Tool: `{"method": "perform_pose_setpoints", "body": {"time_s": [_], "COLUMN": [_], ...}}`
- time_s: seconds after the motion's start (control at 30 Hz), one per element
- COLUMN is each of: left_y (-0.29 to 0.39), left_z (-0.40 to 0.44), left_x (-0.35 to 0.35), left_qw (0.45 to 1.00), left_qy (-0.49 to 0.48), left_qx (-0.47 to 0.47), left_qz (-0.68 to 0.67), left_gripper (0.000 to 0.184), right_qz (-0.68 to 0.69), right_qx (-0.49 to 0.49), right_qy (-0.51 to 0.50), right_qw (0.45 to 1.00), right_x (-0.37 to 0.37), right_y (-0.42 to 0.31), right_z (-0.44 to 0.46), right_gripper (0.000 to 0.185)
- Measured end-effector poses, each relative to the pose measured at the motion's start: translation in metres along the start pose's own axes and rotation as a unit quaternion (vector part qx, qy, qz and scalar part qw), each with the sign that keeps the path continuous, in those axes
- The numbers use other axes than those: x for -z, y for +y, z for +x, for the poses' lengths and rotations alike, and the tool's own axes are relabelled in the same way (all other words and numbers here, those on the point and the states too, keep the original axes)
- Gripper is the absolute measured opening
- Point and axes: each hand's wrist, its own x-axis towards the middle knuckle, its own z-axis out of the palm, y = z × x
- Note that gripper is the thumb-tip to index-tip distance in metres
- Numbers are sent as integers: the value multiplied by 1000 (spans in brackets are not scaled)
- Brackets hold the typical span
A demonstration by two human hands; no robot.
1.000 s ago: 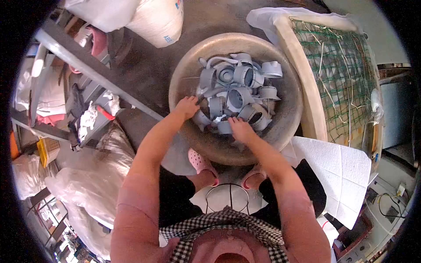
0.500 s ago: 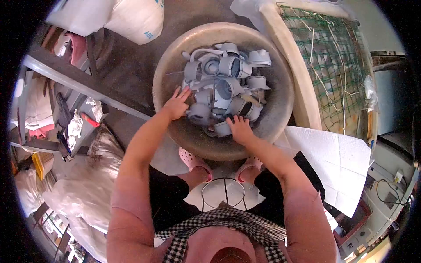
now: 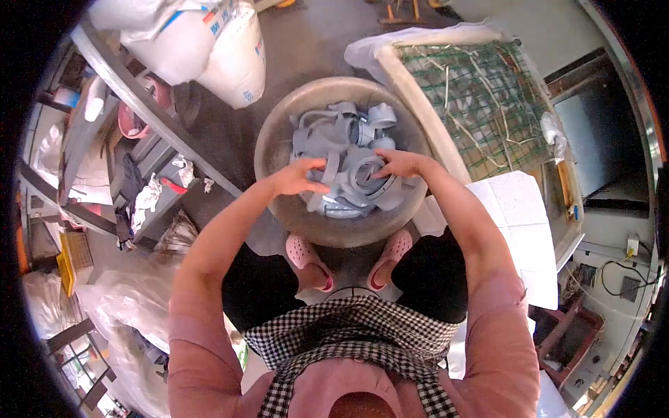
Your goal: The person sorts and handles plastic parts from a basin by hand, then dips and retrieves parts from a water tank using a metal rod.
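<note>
A round tan tub [image 3: 280, 221] in front of me holds several grey plastic parts [image 3: 322, 134] with ring-shaped ends. At the left of the heap, my left hand [image 3: 301, 177] has its thumb and fingers spread beside a part with a curved strip. My right hand [image 3: 398, 164] reaches in from the right, its fingers on the rim of a grey ring-shaped part [image 3: 365, 173] on top of the heap. Some fingertips are hidden among the parts, and the lower pieces are covered by the upper ones.
A framed panel with green mesh [image 3: 474, 104] leans right of the tub, near a white foam sheet [image 3: 519, 230]. White sacks [image 3: 233, 63] stand at the upper left. A metal rack [image 3: 150, 104] runs down the left side. My pink clogs [image 3: 303, 254] are below the tub.
The view has shifted, with the tub lower in it. Both hands have moved further in over the heap, and the grey parts lie differently, with a large ring-shaped piece now between the hands.
</note>
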Motion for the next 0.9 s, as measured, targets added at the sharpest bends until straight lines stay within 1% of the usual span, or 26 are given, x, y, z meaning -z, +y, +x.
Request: {"method": "perform_pose_setpoints", "body": {"time_s": [0.03, 0.07, 0.13, 0.17, 0.2, 0.23, 0.27, 0.3, 0.33, 0.37, 0.4, 0.43, 0.47, 0.5, 0.53, 0.57, 0.6, 0.63, 0.67, 0.7, 0.73, 0.77, 0.8, 0.83, 0.87, 0.9], "left_y": [18, 28, 47, 55, 63, 68, 71, 71, 67, 70, 70, 78, 86, 94, 102, 108, 108, 106, 105, 105, 104, 103, 102, 97, 91, 88], "left_z": [-3, -7, -13, -16, -21, -27, -27, -34, -38, -41, -43, -46, -48, -45, -45, -44, -42, -38, -36, -36, -37, -37, -38, -37, -33, -30], "left_x": [-3, -4, -6, -6, -5, -2, -5, -2, 0, 1, -3, -13, -23, -35, -44, -49, -50, -52, -51, -47, -42, -40, -41, -44, -47, -50], "left_qw": [998, 998, 985, 983, 987, 979, 955, 917, 909, 900, 901, 911, 919, 925, 933, 937, 937, 953, 964, 963, 977, 986, 977, 977, 980, 979], "left_qy": [-2, -1, 41, 43, 108, 173, 293, 358, 362, 365, 364, 329, 294, 314, 311, 307, 307, 244, 181, 183, 131, 78, 64, 64, 102, 140], "left_qx": [-31, -38, -97, -103, -24, 54, -15, 47, 34, 20, 15, -29, -72, -91, -123, -155, -157, -153, -148, -150, -107, -63, -71, -71, -86, -101], "left_qz": [-51, -41, 138, 145, 119, 90, -46, -168, -202, -237, -234, -245, -254, -194, -129, -63, -63, -96, -128, -128, -132, -137, -192, -192, -151, -109], "left_gripper": [43, 43, 36, 36, 31, 27, 25, 24, 24, 24, 24, 24, 26, 29, 30, 31, 31, 33, 35, 35, 36, 37, 42, 42, 40, 39], "right_qz": [-6, -6, -9, 35, 78, 74, 94, 114, 130, 127, 201, 276, 299, 299, 78, -150, -265, -371, 38, 440, 473, 472, 484, 496, 531, 484], "right_qx": [8, 11, 19, 25, 32, 37, 77, 115, 131, 136, 98, 58, 60, 62, 177, 279, 320, 362, 275, 137, 96, 95, 111, 128, 118, 126], "right_qy": [9, 20, 40, 45, 48, 52, 38, 23, 33, 37, 61, 83, 112, 113, 146, 170, 173, 185, 158, 102, 68, 68, 33, -2, 53, 90], "right_qw": [1000, 1000, 999, 998, 995, 995, 992, 987, 982, 982, 973, 956, 946, 945, 970, 933, 893, 835, 947, 881, 873, 874, 867, 859, 838, 861], "right_x": [2, 2, -4, -9, -13, -13, -8, -5, -1, -2, -3, -5, 1, 7, 12, 12, 13, 10, -7, -16, -16, -17, -18, -22, -30, -38], "right_y": [-10, -19, -38, -51, -60, -61, -54, -48, -37, -36, -35, -31, -23, -14, -5, -4, -2, -6, -26, -40, -42, -39, -35, -39, -57, -74], "right_z": [-12, -23, -53, -74, -89, -96, -102, -105, -101, -102, -103, -103, -96, -89, -81, -79, -79, -82, -94, -100, -92, -90, -89, -92, -96, -108], "right_gripper": [62, 63, 65, 66, 66, 66, 64, 62, 50, 50, 43, 37, 23, 23, 21, 18, 18, 17, 14, 11, 16, 16, 19, 22, 31, 40]}}
